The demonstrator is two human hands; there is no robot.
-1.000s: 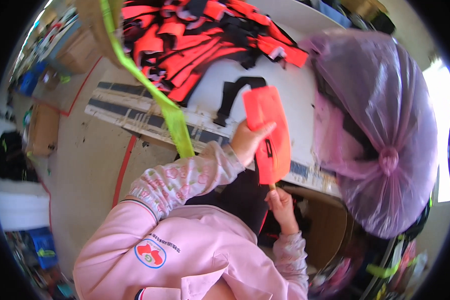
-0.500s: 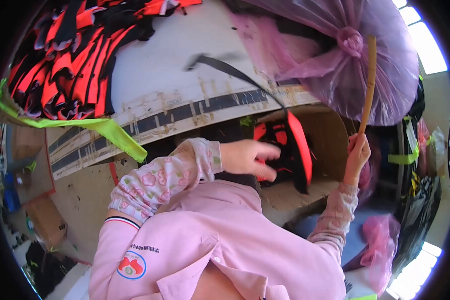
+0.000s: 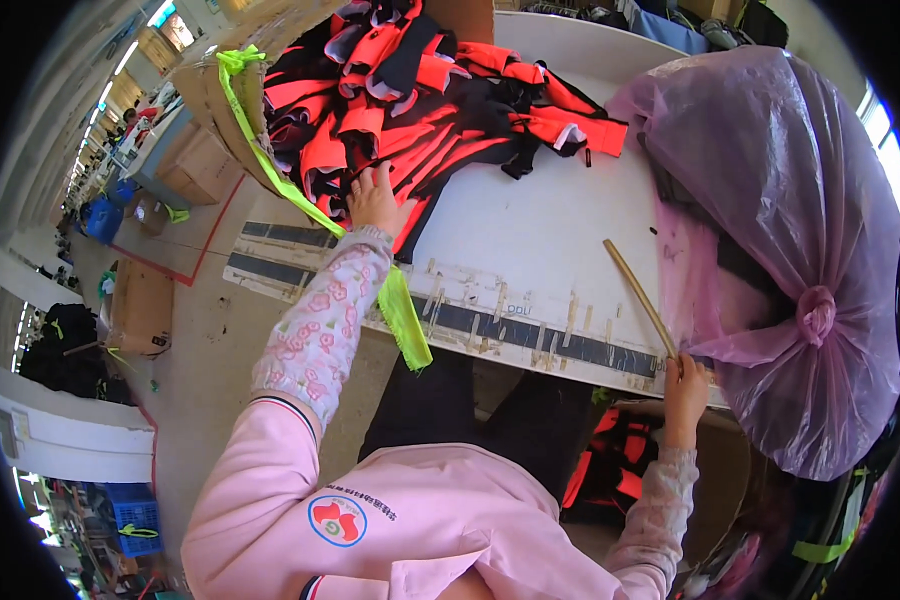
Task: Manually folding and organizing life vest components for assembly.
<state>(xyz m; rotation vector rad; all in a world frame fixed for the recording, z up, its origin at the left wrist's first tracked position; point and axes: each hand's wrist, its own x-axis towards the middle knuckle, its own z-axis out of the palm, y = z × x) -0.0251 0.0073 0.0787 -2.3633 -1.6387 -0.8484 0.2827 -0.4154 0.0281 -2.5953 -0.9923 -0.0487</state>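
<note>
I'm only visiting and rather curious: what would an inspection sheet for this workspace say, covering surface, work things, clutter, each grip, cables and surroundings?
Surface: white table, dark band along its near edge.
Work things: pile of orange-and-black pieces and a tan stick.
Clutter: tied purple plastic bag at the table's right; yellow-green strip hanging past the near edge.
Grips: left-hand grip at the pile's near side, closure unclear; right-hand grip closed around the stick's lower end.
Cables: nothing seen.
Surroundings: brown cardboard box on the floor at left.
</note>
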